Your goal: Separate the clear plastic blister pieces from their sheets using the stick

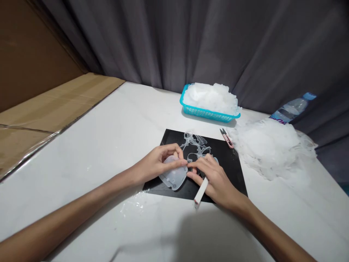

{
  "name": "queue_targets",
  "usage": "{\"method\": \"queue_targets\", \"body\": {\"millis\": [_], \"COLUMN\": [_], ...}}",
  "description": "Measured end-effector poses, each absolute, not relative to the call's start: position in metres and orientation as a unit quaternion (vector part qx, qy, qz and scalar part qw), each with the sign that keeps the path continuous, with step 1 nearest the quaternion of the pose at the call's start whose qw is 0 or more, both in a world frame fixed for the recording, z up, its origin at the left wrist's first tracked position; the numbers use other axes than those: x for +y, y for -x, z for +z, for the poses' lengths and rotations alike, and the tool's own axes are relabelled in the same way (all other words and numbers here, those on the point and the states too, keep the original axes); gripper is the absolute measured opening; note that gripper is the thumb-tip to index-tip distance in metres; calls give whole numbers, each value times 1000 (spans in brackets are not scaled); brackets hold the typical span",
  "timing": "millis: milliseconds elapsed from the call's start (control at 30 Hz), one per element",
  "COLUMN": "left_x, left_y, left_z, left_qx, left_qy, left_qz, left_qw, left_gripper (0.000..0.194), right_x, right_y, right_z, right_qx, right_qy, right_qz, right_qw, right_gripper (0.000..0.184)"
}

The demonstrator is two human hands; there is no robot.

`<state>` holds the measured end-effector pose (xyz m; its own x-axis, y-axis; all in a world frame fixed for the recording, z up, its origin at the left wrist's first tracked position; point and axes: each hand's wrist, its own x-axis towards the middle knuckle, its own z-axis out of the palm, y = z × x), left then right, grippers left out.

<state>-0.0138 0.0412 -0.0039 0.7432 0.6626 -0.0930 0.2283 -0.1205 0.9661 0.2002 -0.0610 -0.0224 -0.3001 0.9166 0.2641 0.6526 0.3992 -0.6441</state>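
My left hand (166, 160) pinches a translucent, rounded plastic piece (174, 178) between thumb and fingers, over a black mat (229, 167). At the piece's right edge, the fingertips of my right hand (208, 173) meet those of my left. A white, flat-handled tool (201, 191) is gripped in my right hand, its rear end pointing toward me; its working end is hidden by the fingers. Just beyond both hands, clear curly plastic trimmings (196, 143) lie on the mat.
Pink-handled thread snips (227, 139) lie at the mat's far right corner. Behind stands a turquoise basket (209, 114) heaped with translucent pieces. To the right are a pile of clear plastic scraps (272, 145) and a tilted water bottle (293, 109). Cardboard (54, 98) borders the left.
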Motion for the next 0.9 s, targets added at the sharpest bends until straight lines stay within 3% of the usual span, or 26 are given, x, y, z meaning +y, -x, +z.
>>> {"method": "queue_targets", "body": {"millis": [333, 500, 633, 700, 900], "left_x": [41, 34, 52, 69, 69], "left_y": [20, 16, 22, 30, 30], "left_z": [-5, -4, -9, -10, 3], "left_qx": [306, 289, 405, 471, 340], "left_qy": [-750, -773, -720, -671, -683], "left_qz": [123, 72, 241, 326, 227], "left_qw": [574, 560, 510, 471, 605], "left_gripper": [32, 33, 31, 32, 31], "right_x": [-62, -62, -61, -62, -62], "right_y": [-199, -197, -196, -198, -218], "right_z": [-19, -26, -30, -28, -24], "right_qx": [-783, -821, -840, -836, -733], "right_qy": [515, 495, 472, 474, 600], "right_qz": [200, 80, -81, -104, -25], "right_qw": [286, 273, 255, 259, 319], "right_gripper": [9, 12, 20, 21, 12]}}
